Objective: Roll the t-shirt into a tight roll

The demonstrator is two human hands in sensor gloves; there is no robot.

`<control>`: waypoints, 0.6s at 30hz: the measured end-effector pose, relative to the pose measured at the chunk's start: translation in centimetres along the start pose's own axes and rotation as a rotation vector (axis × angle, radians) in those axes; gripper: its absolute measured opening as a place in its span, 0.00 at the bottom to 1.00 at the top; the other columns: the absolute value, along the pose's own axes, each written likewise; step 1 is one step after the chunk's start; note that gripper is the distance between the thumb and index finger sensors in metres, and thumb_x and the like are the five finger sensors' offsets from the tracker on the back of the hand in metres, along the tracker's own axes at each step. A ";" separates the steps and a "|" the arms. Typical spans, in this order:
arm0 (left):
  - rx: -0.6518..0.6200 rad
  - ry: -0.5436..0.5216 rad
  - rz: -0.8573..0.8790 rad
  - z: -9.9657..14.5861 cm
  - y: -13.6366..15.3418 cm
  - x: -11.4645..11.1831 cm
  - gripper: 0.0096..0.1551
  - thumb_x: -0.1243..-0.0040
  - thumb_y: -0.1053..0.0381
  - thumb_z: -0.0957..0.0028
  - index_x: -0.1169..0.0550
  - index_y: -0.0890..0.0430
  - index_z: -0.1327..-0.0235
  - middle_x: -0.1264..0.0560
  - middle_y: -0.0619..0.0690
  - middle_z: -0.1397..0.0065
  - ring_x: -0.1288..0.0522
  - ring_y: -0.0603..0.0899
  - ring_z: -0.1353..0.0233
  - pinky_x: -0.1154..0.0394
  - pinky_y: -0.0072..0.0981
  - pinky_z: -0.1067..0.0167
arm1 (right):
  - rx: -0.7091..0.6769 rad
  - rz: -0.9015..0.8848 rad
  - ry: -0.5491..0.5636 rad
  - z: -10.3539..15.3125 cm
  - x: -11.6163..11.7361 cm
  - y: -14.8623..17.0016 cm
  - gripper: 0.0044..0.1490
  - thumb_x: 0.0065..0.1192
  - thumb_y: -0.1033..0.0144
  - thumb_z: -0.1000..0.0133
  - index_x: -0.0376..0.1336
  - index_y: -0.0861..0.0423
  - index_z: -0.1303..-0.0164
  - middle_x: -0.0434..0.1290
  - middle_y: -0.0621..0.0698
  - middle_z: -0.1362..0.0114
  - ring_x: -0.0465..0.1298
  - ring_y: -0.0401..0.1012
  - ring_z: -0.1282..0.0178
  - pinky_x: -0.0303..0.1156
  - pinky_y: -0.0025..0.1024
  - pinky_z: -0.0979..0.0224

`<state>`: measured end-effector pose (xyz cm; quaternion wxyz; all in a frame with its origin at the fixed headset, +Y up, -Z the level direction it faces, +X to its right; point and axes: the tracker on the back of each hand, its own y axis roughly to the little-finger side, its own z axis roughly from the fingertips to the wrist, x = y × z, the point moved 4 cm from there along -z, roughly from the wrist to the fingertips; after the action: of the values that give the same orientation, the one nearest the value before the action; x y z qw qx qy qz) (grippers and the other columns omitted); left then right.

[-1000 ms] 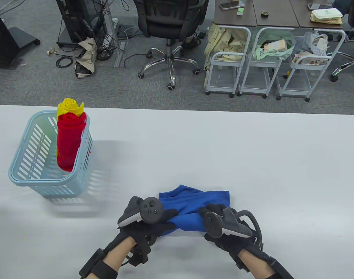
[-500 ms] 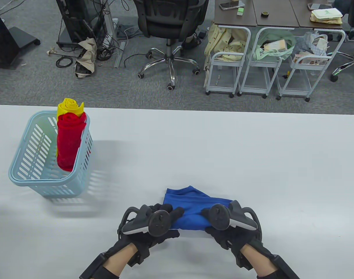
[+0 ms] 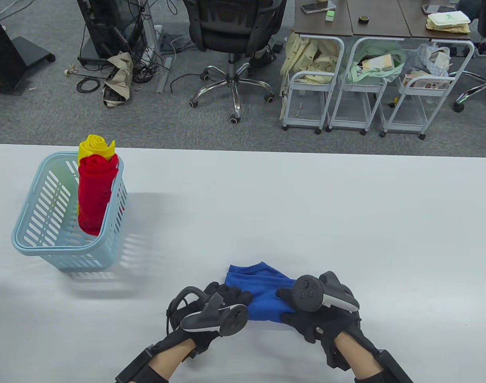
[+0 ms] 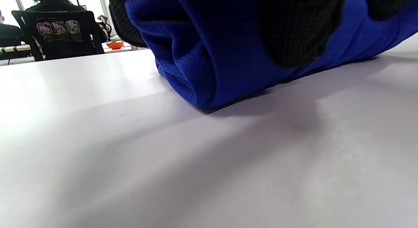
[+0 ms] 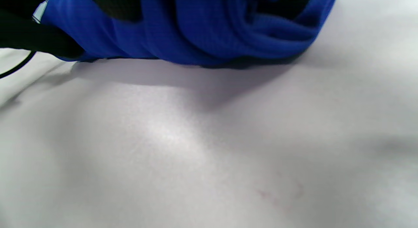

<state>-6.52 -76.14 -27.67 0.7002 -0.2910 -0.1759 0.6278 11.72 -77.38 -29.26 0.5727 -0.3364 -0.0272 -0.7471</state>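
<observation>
Shrinking fast, the blue mesh-knit t-shirt (image 3: 264,293) has less flat fabric left than a second ago, both hands' grip, left hand (image 3: 223,303) and right hand (image 3: 306,315), clamped around the roll on the white tabletop (image 3: 306,207), so it's nearly done.

Bright even light, soft shadows under the basket (image 3: 65,243); wrist views dim, closely blurred

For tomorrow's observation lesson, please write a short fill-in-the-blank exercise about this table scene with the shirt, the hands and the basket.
1. Both gloved hands, the left hand and the right hand, hold a shirt whose colour is ____.
2. In the basket a red roll stands in front of a roll coloured ____.
3. The basket itself is light ____.
4. The shirt lies on a ____ table.

Missing words: blue; yellow; blue; white
</observation>
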 end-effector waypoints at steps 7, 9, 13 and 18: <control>0.028 0.066 0.375 -0.3 3.1 -0.5 0.31 0.42 0.44 0.43 0.27 0.50 0.26 0.18 0.49 0.33 0.17 0.55 0.40 0.24 0.52 0.32 | 0.038 0.334 0.170 1.1 -0.9 -2.8 0.50 0.59 0.47 0.39 0.35 0.40 0.17 0.36 0.52 0.13 0.46 0.54 0.13 0.47 0.57 0.18; 0.041 0.092 0.482 -0.3 4.0 -0.9 0.31 0.43 0.44 0.42 0.28 0.51 0.25 0.18 0.50 0.33 0.17 0.56 0.41 0.24 0.53 0.33 | 0.053 0.362 0.146 0.9 -0.3 -3.0 0.52 0.61 0.46 0.41 0.36 0.42 0.16 0.39 0.51 0.13 0.46 0.55 0.12 0.48 0.58 0.19; 0.060 0.095 0.554 -0.2 4.4 -1.2 0.34 0.47 0.44 0.40 0.33 0.50 0.20 0.18 0.51 0.35 0.17 0.56 0.43 0.25 0.53 0.34 | 0.072 0.359 0.089 -0.3 0.6 -2.5 0.49 0.56 0.48 0.39 0.35 0.45 0.16 0.45 0.52 0.14 0.51 0.53 0.15 0.51 0.56 0.20; 0.015 0.043 0.192 0.5 1.6 -0.3 0.41 0.55 0.31 0.43 0.42 0.38 0.15 0.34 0.56 0.17 0.29 0.62 0.26 0.34 0.60 0.26 | 0.013 0.154 0.038 0.2 -0.3 -1.2 0.44 0.55 0.52 0.39 0.43 0.49 0.17 0.56 0.55 0.19 0.61 0.54 0.23 0.59 0.52 0.24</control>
<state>-8.10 -76.30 -28.27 0.6425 -0.3145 -0.1274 0.6870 10.82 -76.65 -28.90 0.6310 -0.3194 0.0047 -0.7070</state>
